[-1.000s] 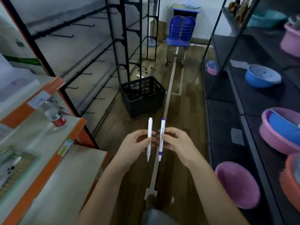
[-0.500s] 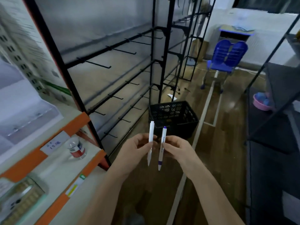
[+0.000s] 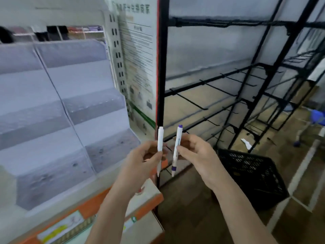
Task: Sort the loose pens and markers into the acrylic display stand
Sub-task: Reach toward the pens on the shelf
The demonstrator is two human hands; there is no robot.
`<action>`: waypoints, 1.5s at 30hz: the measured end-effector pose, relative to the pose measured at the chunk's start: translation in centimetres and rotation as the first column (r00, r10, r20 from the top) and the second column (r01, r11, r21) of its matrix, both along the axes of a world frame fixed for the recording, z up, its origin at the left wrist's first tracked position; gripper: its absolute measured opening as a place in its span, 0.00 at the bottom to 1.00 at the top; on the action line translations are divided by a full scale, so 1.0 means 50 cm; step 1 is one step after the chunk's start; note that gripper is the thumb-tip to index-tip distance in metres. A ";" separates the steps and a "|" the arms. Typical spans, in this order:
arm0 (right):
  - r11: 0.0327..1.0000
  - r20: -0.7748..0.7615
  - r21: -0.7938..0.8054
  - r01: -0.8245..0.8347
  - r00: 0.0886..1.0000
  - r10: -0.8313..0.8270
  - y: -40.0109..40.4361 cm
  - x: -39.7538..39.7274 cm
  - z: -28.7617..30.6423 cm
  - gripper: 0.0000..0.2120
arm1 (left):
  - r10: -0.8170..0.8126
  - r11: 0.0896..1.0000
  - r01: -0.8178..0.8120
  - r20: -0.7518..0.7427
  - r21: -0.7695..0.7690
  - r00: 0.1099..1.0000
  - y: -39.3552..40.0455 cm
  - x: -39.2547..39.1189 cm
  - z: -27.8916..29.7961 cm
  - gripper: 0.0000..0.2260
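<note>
Holding one pen each, both hands sit mid-frame in the head view. Left hand [image 3: 146, 155] pinches a white pen [image 3: 160, 143] near its middle, fingers curled round the barrel; pen upright, tip down. Right hand [image 3: 195, 152] pinches a white pen with purple ends [image 3: 177, 148], thumb and fingers on the barrel; it leans slightly, purple cap up, purple band near the lower tip. The two pens are just beside each other, not touching.

Left of the hands: a clear stepped display stand [image 3: 66, 117], several tiers rising toward the back, with a seam running down its middle. It rests on a pale shelf with an orange front edge [image 3: 88, 206]. Small dark spots show in the lower tiers; too blurred to tell what they are. Both pens are held in the air near the stand's right lower corner, clear of it.

Right side: a black metal rack with hooks [image 3: 228, 88]. Black plastic crate [image 3: 249, 175] on the wooden floor below the right forearm. Blue chair [image 3: 318, 117] at far right edge, partly cut off.
</note>
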State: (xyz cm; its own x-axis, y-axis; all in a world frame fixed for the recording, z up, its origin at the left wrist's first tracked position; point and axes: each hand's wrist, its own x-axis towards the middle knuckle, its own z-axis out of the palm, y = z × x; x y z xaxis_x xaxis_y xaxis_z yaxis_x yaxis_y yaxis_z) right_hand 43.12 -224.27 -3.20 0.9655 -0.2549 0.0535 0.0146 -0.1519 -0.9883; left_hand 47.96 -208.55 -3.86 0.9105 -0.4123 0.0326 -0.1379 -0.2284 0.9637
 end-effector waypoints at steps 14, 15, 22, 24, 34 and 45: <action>0.983 0.146 -0.159 -0.089 0.983 0.112 0.084 0.282 -0.006 0.11 | 0.258 0.966 -0.254 0.128 -0.050 0.958 0.108 0.134 -0.004 0.11; 0.982 0.157 -0.177 -0.068 0.983 0.097 0.087 0.297 -0.009 0.11 | 0.270 0.962 -0.262 0.135 -0.070 0.954 0.110 0.141 -0.003 0.12; 0.959 0.282 -0.281 0.029 0.958 0.054 0.111 0.351 -0.009 0.13 | 0.317 0.946 -0.302 0.137 -0.118 0.939 0.113 0.172 -0.002 0.09; 0.960 0.293 -0.279 0.017 0.954 0.068 0.112 0.357 -0.016 0.12 | 0.331 0.941 -0.315 0.140 -0.125 0.933 0.114 0.177 -0.003 0.09; 0.958 0.296 -0.285 -0.029 0.948 0.117 0.105 0.375 -0.051 0.10 | 0.384 0.920 -0.364 0.139 -0.147 0.913 0.114 0.178 -0.006 0.08; 0.933 0.348 -0.359 -0.032 0.923 0.166 0.128 0.363 -0.093 0.25 | 0.408 0.909 -0.384 0.149 -0.164 0.901 0.117 0.173 -0.005 0.08</action>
